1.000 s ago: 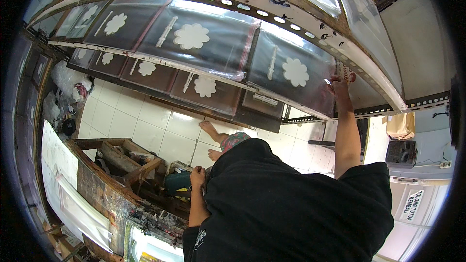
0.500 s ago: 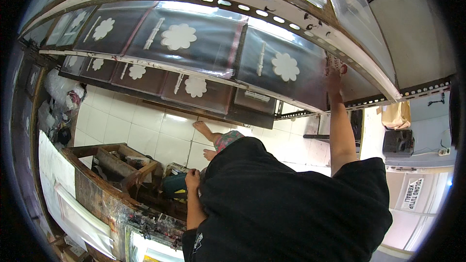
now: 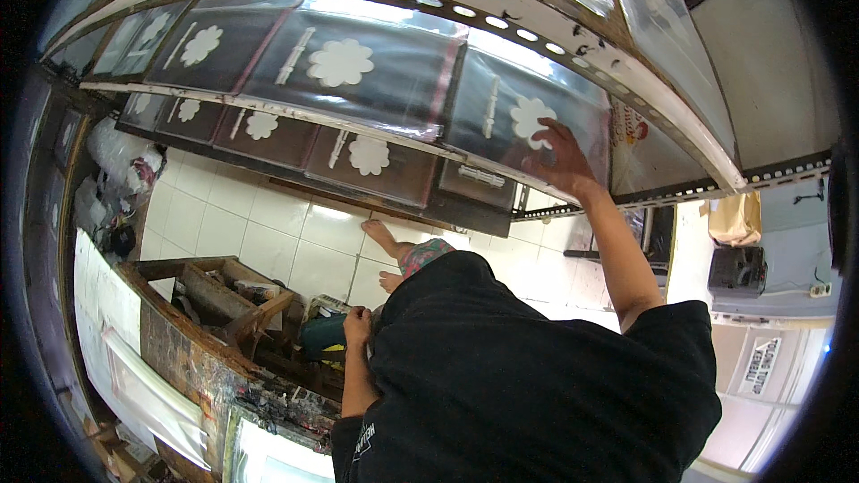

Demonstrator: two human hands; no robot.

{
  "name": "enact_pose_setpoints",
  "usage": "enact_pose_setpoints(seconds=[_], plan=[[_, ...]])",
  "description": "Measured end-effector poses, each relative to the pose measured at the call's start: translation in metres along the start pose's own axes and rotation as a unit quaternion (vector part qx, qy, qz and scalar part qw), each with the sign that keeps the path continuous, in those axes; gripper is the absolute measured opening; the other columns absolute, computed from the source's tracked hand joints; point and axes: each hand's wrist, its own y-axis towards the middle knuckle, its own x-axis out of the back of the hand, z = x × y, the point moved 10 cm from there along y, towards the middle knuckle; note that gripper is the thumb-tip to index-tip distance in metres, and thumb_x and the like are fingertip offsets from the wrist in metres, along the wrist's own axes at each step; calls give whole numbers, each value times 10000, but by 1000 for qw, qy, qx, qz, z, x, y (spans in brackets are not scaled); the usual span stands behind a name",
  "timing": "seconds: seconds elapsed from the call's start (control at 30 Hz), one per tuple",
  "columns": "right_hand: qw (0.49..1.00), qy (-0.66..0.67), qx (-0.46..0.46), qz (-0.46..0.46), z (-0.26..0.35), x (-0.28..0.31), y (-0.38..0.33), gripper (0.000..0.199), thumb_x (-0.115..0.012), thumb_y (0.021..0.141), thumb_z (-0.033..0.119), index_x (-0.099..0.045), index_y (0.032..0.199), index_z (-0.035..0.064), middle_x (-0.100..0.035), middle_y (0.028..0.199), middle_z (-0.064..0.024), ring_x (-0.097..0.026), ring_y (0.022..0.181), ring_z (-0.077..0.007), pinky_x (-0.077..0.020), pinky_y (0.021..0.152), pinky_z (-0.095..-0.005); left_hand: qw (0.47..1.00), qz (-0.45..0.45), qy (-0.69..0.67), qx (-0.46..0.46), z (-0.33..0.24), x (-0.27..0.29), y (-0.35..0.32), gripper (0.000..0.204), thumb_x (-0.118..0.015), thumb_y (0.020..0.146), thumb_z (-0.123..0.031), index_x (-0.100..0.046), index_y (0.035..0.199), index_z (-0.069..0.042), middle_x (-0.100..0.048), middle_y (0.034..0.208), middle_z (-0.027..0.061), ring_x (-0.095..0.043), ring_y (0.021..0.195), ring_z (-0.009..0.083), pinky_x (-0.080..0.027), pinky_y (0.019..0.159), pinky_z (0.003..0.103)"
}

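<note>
White floor tiles (image 3: 273, 215) shine between a metal rack (image 3: 702, 139) and a worn wooden bench (image 3: 170, 322); a pale wall (image 3: 792, 241) stands at the right.

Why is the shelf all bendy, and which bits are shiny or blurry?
Head view: the fisheye lens bends the slotted shelf beam into a curve and leaves the picture's corners black; head view: white glare lies along the upper edges of the clear plastic packets; head view: the right hand looks darker and softer than its forearm.
</note>
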Motion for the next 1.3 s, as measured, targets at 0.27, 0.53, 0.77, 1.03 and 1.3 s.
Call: enact_pose_setpoints(seconds=[0.27,0.53,0.77,1.03,1.3], plan=[[992,-67,76,80,52,-44,29,541,-816,802,301,-586,1239,81,-332,1585,-178,-297,1467,-401,-304,1198,-476,996,-80,-25,-7,-5,16,-6,366,-622,907,-298,-709,1116,-10,-724,1068,219,-685,1027,401,-525,930,460],[977,33,181,104,167,-45,59,391,-808,766,174,-597,1059,23,-340,1587,-208,-313,1456,-434,-295,1181,-526,986,-137,-91,3,-16,48,-16,379,-618,900,-280,-685,1154,-6,-677,1155,250,-632,1110,420,-496,974,494],[853,205,433,206,361,-127,85,237,-758,823,78,-626,1009,12,-636,1232,-207,-611,1172,-387,-485,990,-425,951,-258,-169,-2,-42,127,-24,368,-633,923,-264,-663,1200,-24,-660,1167,223,-650,1074,394,-515,949,464],[708,220,541,397,512,-210,51,240,-740,852,91,-655,1055,-5,-678,1092,-151,-683,975,-301,-539,838,-358,875,-438,-209,7,-57,265,-61,309,-629,940,-226,-668,1160,-13,-657,1119,212,-643,1039,388,-513,914,471],[655,163,600,430,570,-244,78,254,-713,880,151,-645,1095,34,-663,1094,-156,-652,990,-381,-527,856,-444,719,-687,-2,102,-64,448,-160,499,-725,840,-166,-577,1289,-5,-562,1284,230,-508,1232,420,-417,1046,497]])
